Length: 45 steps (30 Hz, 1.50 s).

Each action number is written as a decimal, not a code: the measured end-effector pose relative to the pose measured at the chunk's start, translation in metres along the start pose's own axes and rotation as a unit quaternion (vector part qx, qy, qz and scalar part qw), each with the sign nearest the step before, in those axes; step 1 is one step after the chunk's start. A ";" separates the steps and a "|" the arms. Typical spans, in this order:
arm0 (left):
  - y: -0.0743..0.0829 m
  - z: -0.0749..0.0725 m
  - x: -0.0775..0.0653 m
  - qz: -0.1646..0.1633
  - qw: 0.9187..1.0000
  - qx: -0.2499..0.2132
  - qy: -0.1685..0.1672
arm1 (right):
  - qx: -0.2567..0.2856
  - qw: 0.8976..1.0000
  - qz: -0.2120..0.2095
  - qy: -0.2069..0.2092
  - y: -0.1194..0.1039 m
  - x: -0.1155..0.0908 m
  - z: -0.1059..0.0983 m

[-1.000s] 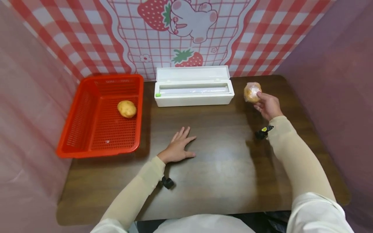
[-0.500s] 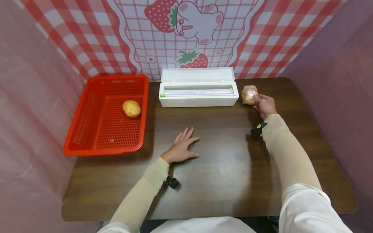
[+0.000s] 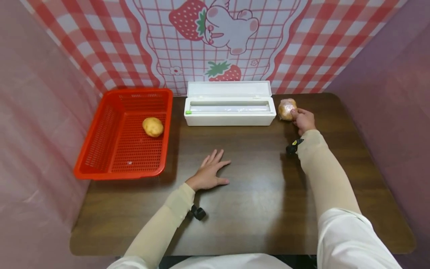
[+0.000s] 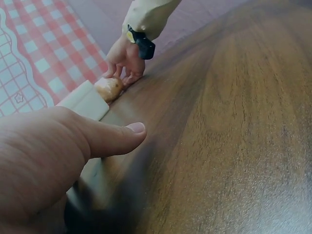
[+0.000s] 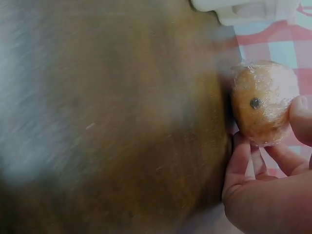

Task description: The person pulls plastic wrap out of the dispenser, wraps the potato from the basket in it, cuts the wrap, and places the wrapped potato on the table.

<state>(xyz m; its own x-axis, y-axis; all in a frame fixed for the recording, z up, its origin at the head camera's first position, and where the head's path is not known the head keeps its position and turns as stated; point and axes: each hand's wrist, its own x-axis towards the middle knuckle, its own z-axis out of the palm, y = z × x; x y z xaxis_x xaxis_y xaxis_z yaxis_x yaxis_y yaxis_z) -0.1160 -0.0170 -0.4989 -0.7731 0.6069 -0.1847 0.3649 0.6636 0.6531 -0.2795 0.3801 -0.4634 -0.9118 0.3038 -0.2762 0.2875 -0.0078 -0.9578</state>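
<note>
l grip [image 3: 207, 175] splayed (r grip [image 3: 305, 121] pinched)

Film-wrapped potato [image 5: 263, 105] in the right grip [image 5: 273, 197], checked cloth [image 5: 282, 50] behind.

"What is the speck [image 3: 129, 163] in the basket [image 3: 117, 175], left of the box [image 3: 230, 120]?"

"It is too small to tell."

"And right of the box?"

"The wrapped ball [image 5: 265, 102] hides some fingertips of the right hand [image 5: 273, 195]."
</note>
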 end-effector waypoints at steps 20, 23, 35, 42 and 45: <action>-0.002 0.009 -0.008 -0.003 1.000 0.013 0.010 | 0.107 0.993 0.042 0.004 0.015 -0.002 -0.005; -0.003 0.010 -0.011 -0.004 1.000 0.013 0.012 | 0.177 0.983 0.055 0.014 0.014 -0.004 -0.005; -0.004 0.003 -0.013 -0.007 0.999 -0.011 0.037 | 0.196 0.980 -0.001 0.039 0.009 -0.003 0.012; -0.002 0.006 -0.006 -0.014 0.999 -0.008 0.048 | 0.146 0.988 -0.023 0.053 0.008 -0.001 0.009; -0.001 0.007 -0.002 -0.013 0.999 -0.017 0.049 | 0.119 0.990 -0.031 0.068 0.007 0.000 0.009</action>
<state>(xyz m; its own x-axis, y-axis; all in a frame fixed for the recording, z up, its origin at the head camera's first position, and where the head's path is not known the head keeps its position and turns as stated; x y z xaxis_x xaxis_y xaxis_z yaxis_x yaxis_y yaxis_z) -0.1117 -0.0156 -0.5042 -0.8299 0.5425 -0.1304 0.3276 0.6629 0.6732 -0.2803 0.3717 -0.4708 -0.8727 0.4363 -0.2190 0.1406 -0.2049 -0.9686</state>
